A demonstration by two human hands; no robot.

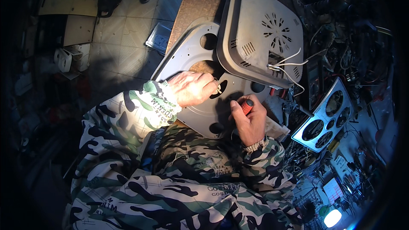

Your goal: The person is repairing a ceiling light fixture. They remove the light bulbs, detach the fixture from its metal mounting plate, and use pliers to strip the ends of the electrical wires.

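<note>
My right hand is closed around a screwdriver with a red and black handle; its tip is hidden. My left hand is pinched on a small pale piece, too small to make out, at the edge of a hole. Both hands are over a grey metal panel with several round cutouts, lying aslant on the bench in front of me. Overlapping its far right part rests a beige vented appliance housing, with loose white wires coming out of an opening.
The brown bench has its left edge along the panel. To the right stand tangled cables, tools and a light metal plate with round holes. A bright lamp glows at lower right. Cabinets and a clear bag lie beyond the tiled floor.
</note>
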